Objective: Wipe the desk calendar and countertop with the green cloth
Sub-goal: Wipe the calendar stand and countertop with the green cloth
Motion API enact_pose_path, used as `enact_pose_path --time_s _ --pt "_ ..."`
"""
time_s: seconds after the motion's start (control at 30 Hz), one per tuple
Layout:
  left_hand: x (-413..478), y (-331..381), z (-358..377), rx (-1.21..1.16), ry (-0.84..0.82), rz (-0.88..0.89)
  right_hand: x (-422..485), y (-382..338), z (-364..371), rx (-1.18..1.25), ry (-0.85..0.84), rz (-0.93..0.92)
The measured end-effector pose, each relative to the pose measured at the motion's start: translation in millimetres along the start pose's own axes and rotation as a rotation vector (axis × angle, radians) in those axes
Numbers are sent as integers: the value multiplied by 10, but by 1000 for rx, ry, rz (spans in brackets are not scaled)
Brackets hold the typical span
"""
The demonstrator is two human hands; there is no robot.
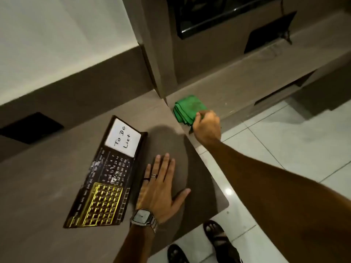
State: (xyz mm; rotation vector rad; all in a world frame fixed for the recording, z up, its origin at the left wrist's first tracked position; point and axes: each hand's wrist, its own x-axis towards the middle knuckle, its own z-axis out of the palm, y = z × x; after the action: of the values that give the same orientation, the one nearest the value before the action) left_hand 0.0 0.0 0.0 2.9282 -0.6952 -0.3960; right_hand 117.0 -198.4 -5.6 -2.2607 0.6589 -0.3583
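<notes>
A dark desk calendar (pixel 106 173) lies flat on the brown countertop (pixel 47 186), with a white "To Do List" note at its far end and a gold grid at its near end. My left hand (pixel 161 188) rests flat and spread on the counter just right of the calendar, holding nothing. The folded green cloth (pixel 188 107) lies on a lower ledge (pixel 247 84) past the counter's right corner. My right hand (pixel 207 126) reaches out to it, fingers curled around the cloth's near edge.
A tall panel (pixel 157 54) rises at the counter's back right corner. A dark screen (pixel 218 14) stands behind the ledge. White floor tiles (pixel 284 145) lie to the right, and my sandalled feet (pixel 214 238) stand below the counter edge.
</notes>
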Motion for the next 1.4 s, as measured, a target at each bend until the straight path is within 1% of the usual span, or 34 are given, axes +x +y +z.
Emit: enact_pose_path --time_s 0.03,0.1,0.17,0.3,0.33,0.4,0.47,0.57,0.7,0.8,0.87,0.97,1.03,1.1,1.17,1.23,1.3,1.4 --pt "26 -30 50 -16 -18 -10 120 41 56 -50 -9 -6" --pt "45 -72 141 -4 11 -23 357 129 169 -150 -38 -13" --pt "50 -108 239 14 42 -15 570 179 261 -177 -113 29" --pt "71 -128 264 26 33 3 821 241 476 -202 -261 177" --pt "79 -124 252 25 34 8 874 245 493 -160 -295 226" --pt "68 -120 247 19 28 17 908 240 519 3 -375 348" --pt "56 -126 246 24 32 10 866 243 512 131 -405 401" --pt "55 -117 238 8 36 4 711 205 420 247 -364 349" --pt "33 -110 181 2 0 -6 373 -12 52 428 -288 174" --pt "-41 -109 -36 27 -24 21 32 -297 -302 684 -287 103" --pt "-133 -110 -288 62 38 41 -214 -491 -477 811 -326 86" --pt "-373 -194 -765 59 230 3 -630 -683 -635 816 -321 70" --pt "-595 -364 -977 35 307 -51 -925 -736 -627 779 -336 40" --pt "-820 -596 -1096 4 296 -155 -1245 -782 -553 676 -339 -46" --pt "-991 -819 -1118 8 218 -256 -1515 -788 -394 567 -315 -202" --pt "-1086 -966 -1079 -28 156 -313 -1706 -772 -204 508 -317 -356" --pt "-1141 -1032 -1014 -100 106 -319 -1807 -770 -19 424 -330 -601" --pt "-1171 -1041 -943 -291 93 -301 -1868 -835 209 208 -350 -1068"
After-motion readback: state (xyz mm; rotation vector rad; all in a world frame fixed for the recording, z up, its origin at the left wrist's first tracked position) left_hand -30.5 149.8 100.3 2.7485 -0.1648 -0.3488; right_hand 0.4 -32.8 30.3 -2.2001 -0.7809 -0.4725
